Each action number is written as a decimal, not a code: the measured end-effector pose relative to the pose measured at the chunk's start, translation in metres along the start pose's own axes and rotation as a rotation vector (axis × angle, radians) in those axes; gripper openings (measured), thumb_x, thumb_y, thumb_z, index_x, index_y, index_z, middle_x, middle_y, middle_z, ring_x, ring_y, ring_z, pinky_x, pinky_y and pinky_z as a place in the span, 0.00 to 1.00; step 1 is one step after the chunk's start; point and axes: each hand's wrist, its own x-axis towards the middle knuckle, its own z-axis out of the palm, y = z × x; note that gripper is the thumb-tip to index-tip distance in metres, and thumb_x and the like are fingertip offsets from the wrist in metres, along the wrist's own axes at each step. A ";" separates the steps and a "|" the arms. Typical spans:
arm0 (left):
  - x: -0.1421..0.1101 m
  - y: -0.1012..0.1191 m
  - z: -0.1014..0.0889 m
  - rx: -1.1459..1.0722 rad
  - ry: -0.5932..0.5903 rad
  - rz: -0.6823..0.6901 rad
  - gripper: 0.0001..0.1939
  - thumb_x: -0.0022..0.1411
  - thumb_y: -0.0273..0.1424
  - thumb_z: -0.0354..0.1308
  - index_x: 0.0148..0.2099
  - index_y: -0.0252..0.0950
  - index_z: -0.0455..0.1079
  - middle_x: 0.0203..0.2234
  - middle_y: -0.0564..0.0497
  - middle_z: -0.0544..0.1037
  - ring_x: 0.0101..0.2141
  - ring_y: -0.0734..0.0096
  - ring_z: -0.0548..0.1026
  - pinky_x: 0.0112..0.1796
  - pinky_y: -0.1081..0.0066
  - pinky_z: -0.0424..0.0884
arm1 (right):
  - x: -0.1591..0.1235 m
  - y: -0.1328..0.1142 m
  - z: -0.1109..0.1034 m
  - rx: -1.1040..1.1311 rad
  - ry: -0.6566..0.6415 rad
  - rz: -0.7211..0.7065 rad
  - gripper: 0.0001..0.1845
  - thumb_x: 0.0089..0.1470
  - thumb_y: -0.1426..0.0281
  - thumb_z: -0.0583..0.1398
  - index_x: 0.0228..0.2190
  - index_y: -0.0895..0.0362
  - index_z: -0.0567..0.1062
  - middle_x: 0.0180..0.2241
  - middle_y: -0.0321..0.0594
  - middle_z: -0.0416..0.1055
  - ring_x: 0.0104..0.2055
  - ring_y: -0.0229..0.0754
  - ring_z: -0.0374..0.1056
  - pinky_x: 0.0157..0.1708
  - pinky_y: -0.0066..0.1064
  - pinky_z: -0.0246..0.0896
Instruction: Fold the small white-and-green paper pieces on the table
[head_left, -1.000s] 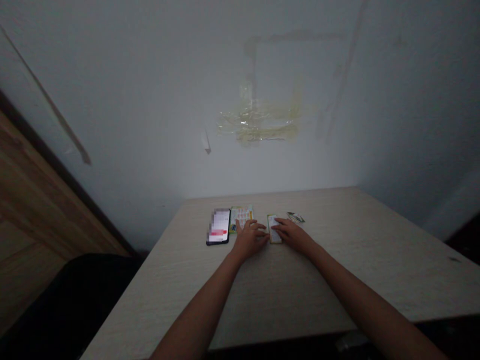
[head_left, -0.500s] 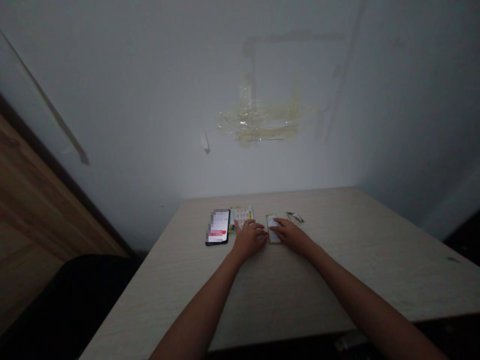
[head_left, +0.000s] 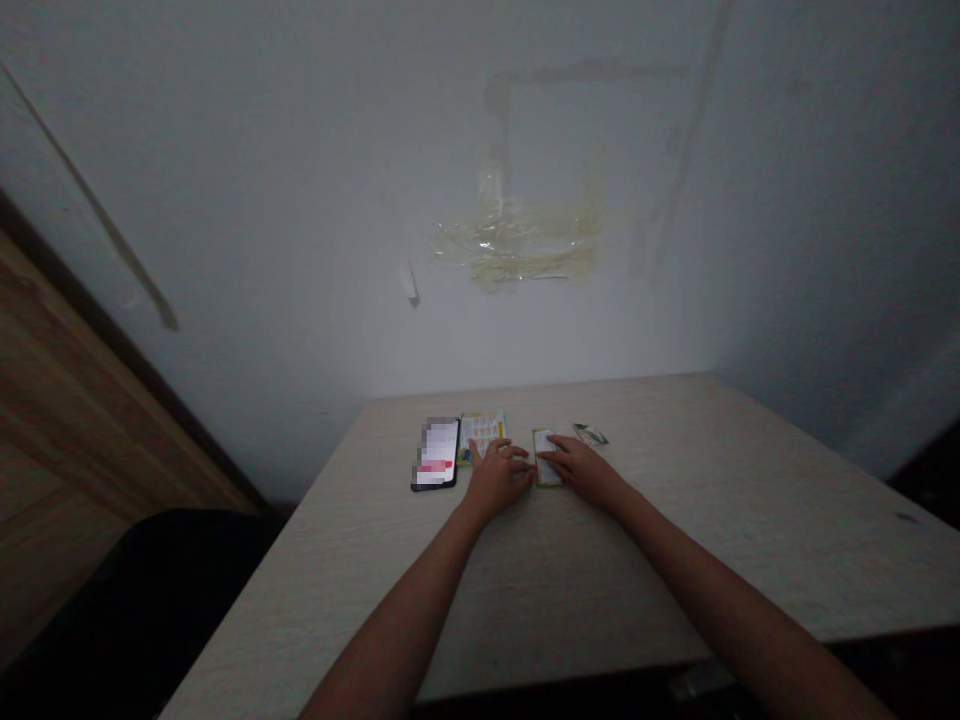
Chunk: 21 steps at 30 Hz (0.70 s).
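My left hand [head_left: 496,476] rests on the table with its fingers apart. Its thumb side lies over the lower edge of a green and white printed sheet or packet [head_left: 482,428], and its fingertips come close to the left edge of a narrow printed card or packet [head_left: 550,474]. On that narrow piece lie the outstretched fingers of my right hand [head_left: 585,470], pressing from the right. Left of the printed sheet is a smartphone [head_left: 437,455], face up with its screen lit. A small green and white scrap [head_left: 591,434] lies just beyond my right hand.
The pale wooden table [head_left: 465,630] reaches back to a grey wall [head_left: 300,250] with yellowed clear tape [head_left: 525,250] stuck on it. At the left stand a wooden panel [head_left: 60,400] and a dark rounded object [head_left: 172,600]. A small dark mark [head_left: 907,518] shows near the table's right edge.
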 end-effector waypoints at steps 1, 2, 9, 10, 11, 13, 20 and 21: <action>0.000 0.000 0.001 -0.001 -0.001 -0.005 0.08 0.64 0.39 0.57 0.41 0.53 0.78 0.49 0.56 0.78 0.58 0.56 0.63 0.58 0.28 0.31 | 0.000 0.000 0.000 -0.003 0.002 0.000 0.17 0.60 0.73 0.56 0.49 0.53 0.77 0.56 0.51 0.67 0.58 0.48 0.64 0.57 0.44 0.59; 0.000 -0.001 0.001 -0.002 -0.001 -0.010 0.08 0.64 0.39 0.57 0.41 0.53 0.78 0.49 0.56 0.78 0.58 0.56 0.63 0.58 0.29 0.31 | 0.000 0.000 0.000 -0.006 0.005 0.001 0.17 0.60 0.72 0.56 0.49 0.53 0.77 0.56 0.51 0.68 0.58 0.48 0.64 0.57 0.44 0.59; 0.000 -0.003 0.003 -0.020 0.013 -0.004 0.08 0.64 0.40 0.57 0.40 0.52 0.79 0.49 0.56 0.78 0.57 0.56 0.63 0.57 0.29 0.30 | 0.001 0.000 -0.001 -0.002 -0.011 0.005 0.17 0.62 0.70 0.54 0.49 0.54 0.77 0.56 0.52 0.67 0.58 0.48 0.64 0.57 0.42 0.59; 0.000 -0.003 0.003 -0.020 0.011 -0.003 0.08 0.64 0.40 0.57 0.40 0.52 0.79 0.49 0.56 0.78 0.57 0.56 0.63 0.57 0.29 0.30 | 0.001 0.000 -0.001 -0.002 -0.017 -0.001 0.17 0.63 0.70 0.54 0.49 0.54 0.77 0.56 0.52 0.67 0.58 0.48 0.64 0.57 0.42 0.59; 0.000 -0.003 0.003 -0.019 0.011 -0.003 0.08 0.64 0.40 0.57 0.40 0.53 0.79 0.49 0.56 0.78 0.57 0.56 0.63 0.57 0.28 0.30 | 0.001 0.000 -0.002 -0.003 -0.022 -0.008 0.17 0.63 0.70 0.54 0.49 0.54 0.77 0.56 0.52 0.67 0.58 0.48 0.64 0.57 0.42 0.59; 0.000 -0.003 0.002 -0.017 0.014 -0.003 0.08 0.63 0.40 0.58 0.41 0.53 0.78 0.48 0.56 0.78 0.57 0.56 0.63 0.57 0.28 0.30 | 0.001 0.000 -0.002 -0.010 -0.023 -0.015 0.17 0.63 0.69 0.54 0.50 0.53 0.76 0.56 0.52 0.66 0.57 0.48 0.64 0.57 0.43 0.59; -0.001 -0.003 0.002 -0.016 0.004 -0.009 0.08 0.62 0.38 0.59 0.43 0.54 0.77 0.49 0.57 0.77 0.57 0.56 0.63 0.57 0.27 0.31 | 0.001 0.001 -0.001 -0.039 -0.055 -0.023 0.18 0.63 0.68 0.53 0.51 0.53 0.75 0.57 0.52 0.65 0.58 0.49 0.63 0.56 0.44 0.59; -0.001 -0.003 0.002 -0.010 0.002 -0.012 0.08 0.62 0.38 0.59 0.43 0.54 0.77 0.49 0.57 0.77 0.57 0.56 0.63 0.57 0.27 0.31 | 0.001 0.002 -0.001 -0.033 -0.053 -0.022 0.18 0.63 0.68 0.53 0.51 0.53 0.75 0.57 0.53 0.65 0.58 0.49 0.63 0.57 0.45 0.58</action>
